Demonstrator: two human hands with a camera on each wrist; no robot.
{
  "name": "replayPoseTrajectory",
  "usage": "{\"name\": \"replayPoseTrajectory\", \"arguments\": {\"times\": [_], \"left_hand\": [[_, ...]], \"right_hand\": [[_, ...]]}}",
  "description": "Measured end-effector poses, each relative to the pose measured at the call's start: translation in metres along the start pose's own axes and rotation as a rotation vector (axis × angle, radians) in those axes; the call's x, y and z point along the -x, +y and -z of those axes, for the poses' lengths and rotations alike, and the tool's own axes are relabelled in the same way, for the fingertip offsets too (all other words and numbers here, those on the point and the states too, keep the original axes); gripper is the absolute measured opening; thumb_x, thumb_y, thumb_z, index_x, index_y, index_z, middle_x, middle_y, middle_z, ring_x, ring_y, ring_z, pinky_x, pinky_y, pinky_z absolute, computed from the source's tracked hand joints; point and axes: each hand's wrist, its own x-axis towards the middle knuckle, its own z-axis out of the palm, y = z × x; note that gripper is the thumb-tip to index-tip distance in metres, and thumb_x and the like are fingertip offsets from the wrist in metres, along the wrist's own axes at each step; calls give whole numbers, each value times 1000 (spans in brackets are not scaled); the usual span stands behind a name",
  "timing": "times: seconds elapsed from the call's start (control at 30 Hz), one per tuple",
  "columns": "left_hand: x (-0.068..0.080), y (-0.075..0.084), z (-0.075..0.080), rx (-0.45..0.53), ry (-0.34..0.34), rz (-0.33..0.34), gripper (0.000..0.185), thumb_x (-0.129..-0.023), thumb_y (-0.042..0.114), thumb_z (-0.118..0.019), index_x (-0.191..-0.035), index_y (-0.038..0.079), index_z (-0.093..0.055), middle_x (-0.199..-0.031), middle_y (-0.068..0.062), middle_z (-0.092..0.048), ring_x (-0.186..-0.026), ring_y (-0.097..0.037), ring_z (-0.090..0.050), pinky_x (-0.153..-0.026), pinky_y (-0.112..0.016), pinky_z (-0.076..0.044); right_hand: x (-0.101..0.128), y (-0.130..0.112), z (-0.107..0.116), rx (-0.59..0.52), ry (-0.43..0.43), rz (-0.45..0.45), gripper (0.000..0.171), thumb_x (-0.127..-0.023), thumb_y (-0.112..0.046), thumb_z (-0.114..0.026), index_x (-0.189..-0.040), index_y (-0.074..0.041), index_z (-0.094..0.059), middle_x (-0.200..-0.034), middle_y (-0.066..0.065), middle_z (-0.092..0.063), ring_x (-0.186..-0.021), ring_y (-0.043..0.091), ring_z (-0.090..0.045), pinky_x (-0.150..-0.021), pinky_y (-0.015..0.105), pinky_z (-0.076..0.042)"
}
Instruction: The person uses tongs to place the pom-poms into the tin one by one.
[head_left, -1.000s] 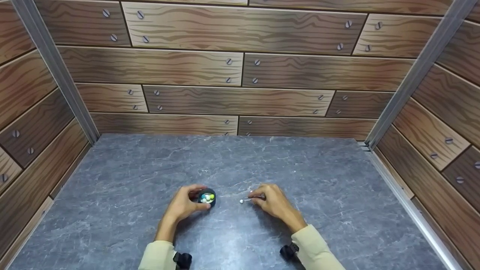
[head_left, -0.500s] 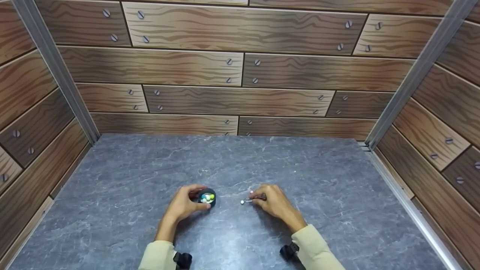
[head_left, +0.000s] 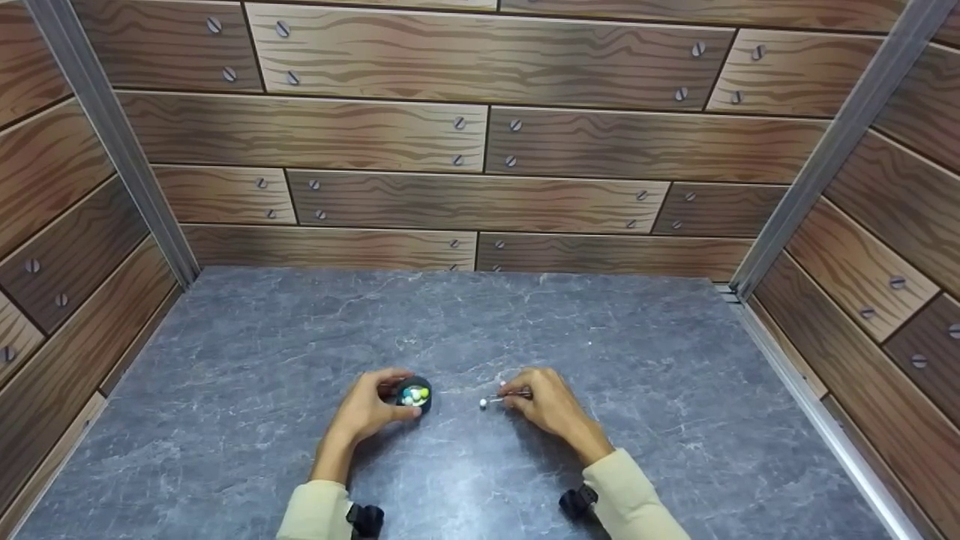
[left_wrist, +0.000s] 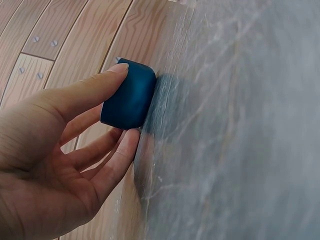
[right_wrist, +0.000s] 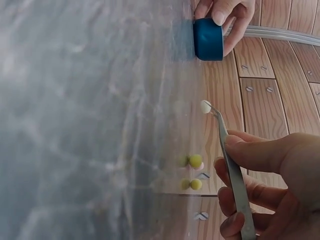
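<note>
Tweezers (right_wrist: 232,172), thin and metal, sit pinched between the thumb and fingers of the right hand (head_left: 551,409), their closed tips clamping a small white bead (right_wrist: 205,106) just above the grey marbled tabletop (head_left: 600,375), near the front centre of the surface. To the left, well apart from the bead, the left hand (head_left: 367,411) curls its thumb and fingers round a small dark-blue round cup (head_left: 414,395) that stands on the table; the left wrist view shows the thumb lying across the cup's top edge and the fingers beneath, against its side (left_wrist: 129,95). Seen from the head camera, the cup holds a little heap of white, green and yellowish beads (head_left: 415,396). In the right wrist view two yellow-green beads (right_wrist: 195,161) lie on the tabletop close by the right hand, one just beyond the other, both apart from the tweezer tips. Cream sleeves (head_left: 630,495) cover both forearms, each with a black strap at the wrist. Wood-plank panels (head_left: 480,142) studded with screw heads wall in the table on the left, far and right sides, joined by grey metal corner posts (head_left: 832,142).
</note>
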Motion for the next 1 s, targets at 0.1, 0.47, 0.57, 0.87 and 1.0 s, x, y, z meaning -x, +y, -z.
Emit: {"name": "replayPoseTrajectory", "arguments": {"times": [0.1,0.47,0.57,0.87,1.0], "left_hand": [[0,0,0,-3,1,-4,55,-75,12,-92,-127,10,-72,-127,-15,-72,-117,-33,-67,-103,-52,-53],[1,0,1,-8,6,-35,54,-74,11,-92,-125,8,-73,-124,-17,-73,-114,-34,-69,-101,-52,-53],[1,0,1,-11,6,-34,54,-75,12,-92,-125,8,-73,-124,-16,-73,-115,-34,-68,-101,-52,-54],[0,-1,0,-1,-10,-20,55,-76,12,-92,-127,9,-72,-125,-14,-73,-116,-32,-68,-101,-51,-54],[0,-1,-1,4,-1,-29,55,-75,10,-92,-126,8,-72,-124,-14,-74,-115,-33,-69,-102,-51,-54]], "right_hand": [[-2,-1,1,-14,5,5,13,-85,-6,-81,-96,-12,-84,-90,5,-79,-79,14,-69,-69,26,-55],[-10,-7,0,-13,2,47,14,-87,-5,-79,-99,-13,-84,-96,6,-79,-88,24,-74,-77,33,-59],[-12,-10,1,-33,-1,48,14,-88,-5,-78,-99,-12,-84,-95,7,-79,-82,20,-71,-72,28,-57],[-18,-23,1,-31,5,73,14,-87,-5,-79,-99,-11,-84,-89,6,-77,-68,8,-54,-62,19,-45],[-20,-28,0,-23,1,75,14,-87,-7,-79,-98,-13,-84,-89,4,-76,-73,11,-59,-66,21,-46]]}}
